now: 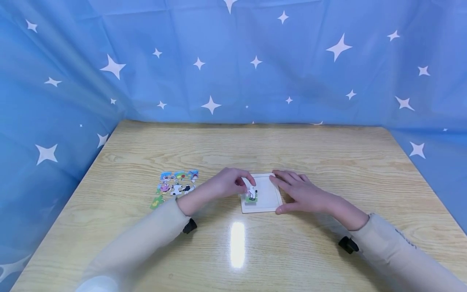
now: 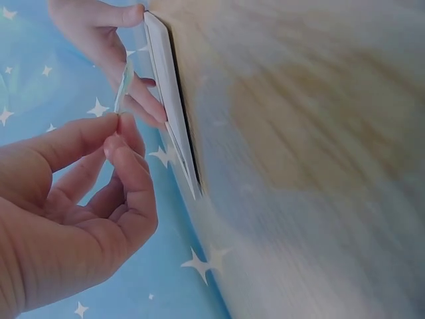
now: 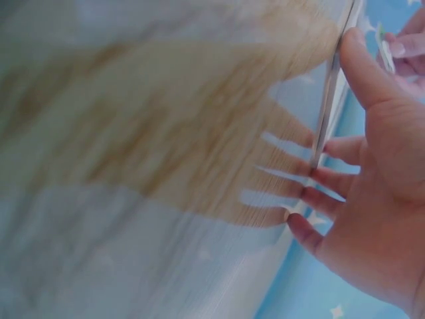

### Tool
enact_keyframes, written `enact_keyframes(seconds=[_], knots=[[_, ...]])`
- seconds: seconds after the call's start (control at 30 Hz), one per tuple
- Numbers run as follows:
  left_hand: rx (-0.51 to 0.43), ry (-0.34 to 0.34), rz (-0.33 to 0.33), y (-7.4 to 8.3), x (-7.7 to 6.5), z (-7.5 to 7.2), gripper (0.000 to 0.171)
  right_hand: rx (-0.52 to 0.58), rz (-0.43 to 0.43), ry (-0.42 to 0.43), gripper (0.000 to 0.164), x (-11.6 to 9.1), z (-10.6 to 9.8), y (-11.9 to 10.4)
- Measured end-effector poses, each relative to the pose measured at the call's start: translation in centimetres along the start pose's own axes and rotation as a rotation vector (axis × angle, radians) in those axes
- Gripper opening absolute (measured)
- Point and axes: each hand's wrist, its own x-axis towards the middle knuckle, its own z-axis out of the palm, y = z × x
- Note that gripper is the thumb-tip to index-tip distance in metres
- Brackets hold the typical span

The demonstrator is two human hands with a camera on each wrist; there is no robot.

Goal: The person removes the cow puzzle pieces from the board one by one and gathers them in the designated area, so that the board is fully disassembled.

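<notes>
My left hand [image 1: 233, 182] pinches a small jigsaw piece [image 1: 251, 194] between thumb and fingertips, over the left part of a shallow white puzzle tray [image 1: 265, 192]. White and green print shows on the piece; in the left wrist view the thin piece [image 2: 124, 86] is seen edge-on, raised above the tray. At the tray's right side lies my right hand [image 1: 300, 194], fingers spread. Its thumb touches the near right corner and its index finger rests at the far right corner, while the other fingertips [image 3: 299, 222] come down on the tabletop beyond.
Several colourful jigsaw pieces [image 1: 176, 189] with cow and farm pictures lie grouped left of the left forearm. The wooden table [image 1: 328, 150] is glossy and reflects a bright light. A blue curtain [image 1: 233, 61] with white stars hangs behind it and along both sides.
</notes>
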Motion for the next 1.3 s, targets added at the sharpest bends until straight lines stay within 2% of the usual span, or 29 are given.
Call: enact_keyframes(seconds=[0.4,0.63,0.93,1.3], knots=[[-0.035,0.003,-0.029,-1.6,-1.9,-1.0,0.018,0.007,-0.002,0.001,0.097,-0.3,0.0,0.0],[-0.020,-0.005,-0.017,-2.2,-2.8,-1.6,0.020,0.016,-0.012,0.001,0.096,-0.5,0.0,0.0],[0.010,-0.011,-0.043,-3.3,-4.3,-2.7,0.021,0.044,-0.011,-0.008,0.098,-0.5,-0.2,-0.1],[-0.009,-0.003,0.014,-5.2,-6.6,-3.3,0.018,0.047,-0.003,-0.018,0.098,-0.3,-0.1,-0.1]])
